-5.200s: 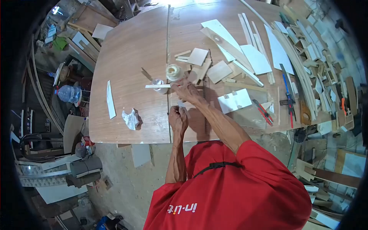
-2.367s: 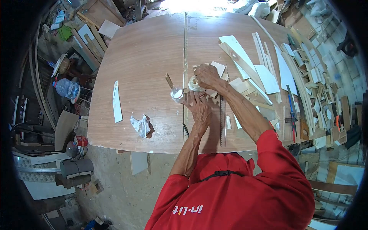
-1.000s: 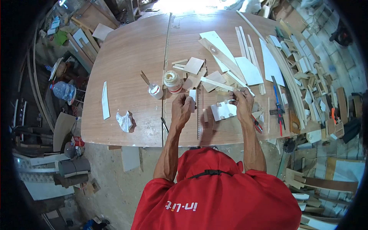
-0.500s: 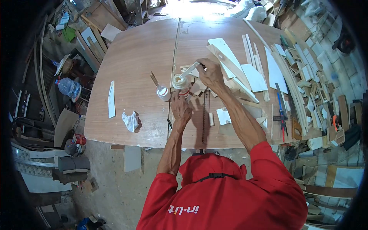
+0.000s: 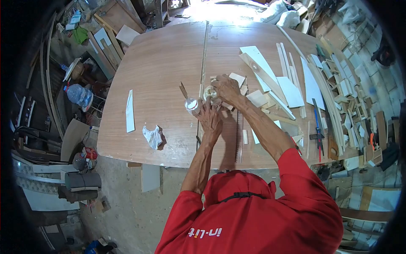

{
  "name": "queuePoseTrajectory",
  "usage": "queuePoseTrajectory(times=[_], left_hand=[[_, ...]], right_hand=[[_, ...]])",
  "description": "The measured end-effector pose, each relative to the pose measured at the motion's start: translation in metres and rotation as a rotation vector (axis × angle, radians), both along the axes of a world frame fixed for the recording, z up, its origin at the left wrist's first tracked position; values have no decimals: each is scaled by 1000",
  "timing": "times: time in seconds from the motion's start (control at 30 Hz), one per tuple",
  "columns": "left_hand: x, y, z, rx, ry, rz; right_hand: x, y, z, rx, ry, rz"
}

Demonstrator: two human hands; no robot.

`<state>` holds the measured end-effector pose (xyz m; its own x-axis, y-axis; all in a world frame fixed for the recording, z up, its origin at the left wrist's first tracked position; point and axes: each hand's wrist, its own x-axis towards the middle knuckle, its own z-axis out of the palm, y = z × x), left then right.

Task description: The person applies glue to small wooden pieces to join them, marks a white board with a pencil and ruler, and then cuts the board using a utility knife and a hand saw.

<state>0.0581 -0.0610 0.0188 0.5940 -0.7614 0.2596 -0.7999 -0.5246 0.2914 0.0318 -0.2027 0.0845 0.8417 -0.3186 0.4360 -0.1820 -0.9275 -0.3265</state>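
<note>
My right hand is curled over the mouth of a small glue jar near the middle of the brown table. Its fingers are closed on a thin wooden strip, which is mostly hidden under the hand. My left hand reaches up from below, and its fingertips grip the jar's near side. Just left of the jar lies a round white lid with a short stick leaning on it. A long ruler lies along the table under my right forearm.
Cut plywood pieces and strips cover the table's right half, with clamps and stacked wood frames beyond. A crumpled cloth and a white strip lie on the left. A water bottle stands off the table's left edge.
My right hand came from the right side, carried a wooden strip to the jar and lowered over its mouth. My left hand moved forward to the jar.
</note>
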Motion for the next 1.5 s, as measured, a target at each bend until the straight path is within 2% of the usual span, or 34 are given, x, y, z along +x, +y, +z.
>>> queuePoseTrajectory(times=[0.1,0.17,0.33,0.5,0.57,0.67,0.73,0.8,0.97,1.1,1.3,1.37,1.43,1.47,1.5], left_hand=[[-1,1,-10,-73,-110,-10],[0,-3,-17,-81,-82,-12],[-4,-3,-4,45,-66,-17],[-4,-1,-2,-10,-89,-43],[-2,-1,0,-16,-74,-54],[-1,-1,-5,-19,-146,-65],[-2,-1,-2,50,-135,-67],[-1,-2,-3,0,-150,-65],[-1,-3,-2,-23,-111,-69],[2,2,-1,17,-108,-82],[4,3,5,-6,-97,-101],[3,3,7,-45,-89,-78],[2,3,13,-28,-95,-52],[-1,5,17,-118,57,-1],[-5,8,21,-203,211,52]], right_hand=[[6,2,-12,-56,68,-77],[10,4,-16,-57,99,-112],[23,4,-28,-57,112,-77],[29,-7,-31,-64,201,-53],[31,-11,-29,132,161,-85],[38,-24,-35,111,124,-101],[35,-33,-30,124,150,-95],[32,-33,-19,140,172,-86],[9,-20,28,57,38,-222],[-5,-29,40,43,-28,-276],[-43,-42,52,333,-118,-449],[-59,-50,39,385,-175,-451],[-80,-54,32,594,-278,-488],[-96,-51,30,876,-323,-449],[-109,-43,29,878,-320,-456]])
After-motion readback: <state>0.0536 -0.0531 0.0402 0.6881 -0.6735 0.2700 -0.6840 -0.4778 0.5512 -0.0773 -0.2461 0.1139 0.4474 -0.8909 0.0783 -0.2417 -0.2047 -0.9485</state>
